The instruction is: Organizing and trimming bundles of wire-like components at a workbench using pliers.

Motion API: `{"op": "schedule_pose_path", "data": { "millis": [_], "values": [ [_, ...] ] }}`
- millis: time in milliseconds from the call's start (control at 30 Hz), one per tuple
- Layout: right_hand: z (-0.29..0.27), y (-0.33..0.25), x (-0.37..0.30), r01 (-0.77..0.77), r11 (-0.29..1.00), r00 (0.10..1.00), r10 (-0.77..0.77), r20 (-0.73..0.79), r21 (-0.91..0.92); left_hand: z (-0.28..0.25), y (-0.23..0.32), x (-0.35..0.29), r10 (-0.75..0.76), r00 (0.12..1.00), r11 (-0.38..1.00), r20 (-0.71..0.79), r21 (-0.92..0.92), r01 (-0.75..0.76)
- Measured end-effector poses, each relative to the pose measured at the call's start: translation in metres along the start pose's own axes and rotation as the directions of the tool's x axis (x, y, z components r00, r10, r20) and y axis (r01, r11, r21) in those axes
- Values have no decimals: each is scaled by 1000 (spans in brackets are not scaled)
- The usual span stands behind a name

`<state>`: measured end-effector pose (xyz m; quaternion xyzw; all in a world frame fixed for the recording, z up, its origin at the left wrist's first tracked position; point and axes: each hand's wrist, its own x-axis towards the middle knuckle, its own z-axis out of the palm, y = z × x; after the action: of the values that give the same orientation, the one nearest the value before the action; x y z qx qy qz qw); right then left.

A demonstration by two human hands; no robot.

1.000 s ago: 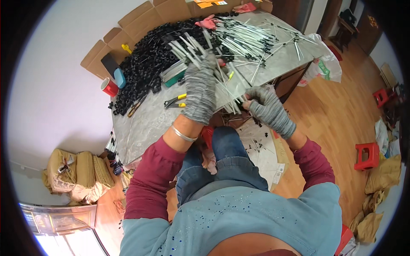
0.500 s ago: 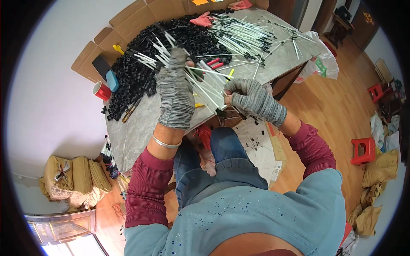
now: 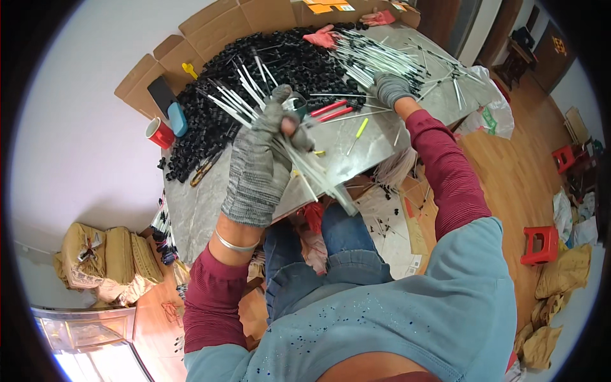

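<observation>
A bundle of thin white rods (image 3: 232, 105) is gripped in my left hand (image 3: 267, 140), which wears a grey knitted glove with bare fingertips. Some rods fan out beyond the fist, and others trail toward the table's near edge, blurred. Farther right, my right hand (image 3: 391, 90), in a matching glove, is at the near side of a heap of white rods with black ends (image 3: 375, 54). Its fingers are mostly hidden, so whether it grips any rod does not show. Between the hands lie red-handled pliers (image 3: 330, 110) and a small yellow-handled tool (image 3: 361, 128).
A large pile of small black plastic parts (image 3: 210, 121) covers the table's far left, backed by cardboard (image 3: 216, 25). A red mug (image 3: 160, 133), a dark phone (image 3: 161, 94) and orange-handled scissors or pliers (image 3: 202, 170) lie by it. A red stool (image 3: 539, 245) stands on the floor at right.
My right hand has left the near end of the held rods and reached away and right to the heap. The left hand still holds its bundle, now turned somewhat.
</observation>
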<state>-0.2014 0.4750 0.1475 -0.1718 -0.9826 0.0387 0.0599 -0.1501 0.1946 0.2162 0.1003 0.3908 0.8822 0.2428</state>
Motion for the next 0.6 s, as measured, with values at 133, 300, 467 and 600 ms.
{"op": "schedule_pose_path", "data": {
  "millis": [133, 300, 467, 600],
  "values": [
    [1, -4, 12, -21, 990, 1000, 24, 19, -139, -22, 10, -5, -54, 936, 983, 349, -148, 112],
    [-4, -2, 4, -78, 997, 996, 77, -34, -12, -14, 11, -13, 6, 972, 998, 235, -62, 8],
    [-5, -2, -4, -131, 991, 991, 131, -32, 14, -8, 17, -25, -23, 983, 996, 180, 85, 7],
    [-27, 4, -5, -118, 961, 960, 175, -221, 249, -12, 26, -28, -15, 982, 995, 188, 98, -4]
  ]
}}
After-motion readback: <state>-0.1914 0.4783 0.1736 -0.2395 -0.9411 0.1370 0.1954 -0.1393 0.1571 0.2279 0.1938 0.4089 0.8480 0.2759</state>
